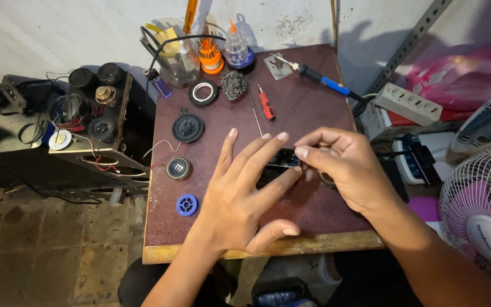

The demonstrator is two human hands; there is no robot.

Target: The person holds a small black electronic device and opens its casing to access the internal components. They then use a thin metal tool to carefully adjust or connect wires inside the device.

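Your left hand (244, 193) lies flat, fingers spread wide, fingertips resting on a small black part (282, 160), mostly hidden, mid-desk. Your right hand (342, 165) pinches that part's right end, thumb and forefinger together. Maroon desk (313, 108) beneath; red screwdriver (266, 103) and blue soldering iron (319, 77) farther back.

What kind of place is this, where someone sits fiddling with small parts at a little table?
Probably a small electronics repair bench, perhaps for speakers. A soldering iron lies on the brown table, speaker parts are spread about, and both hands, left hand and right hand, work a small black part.
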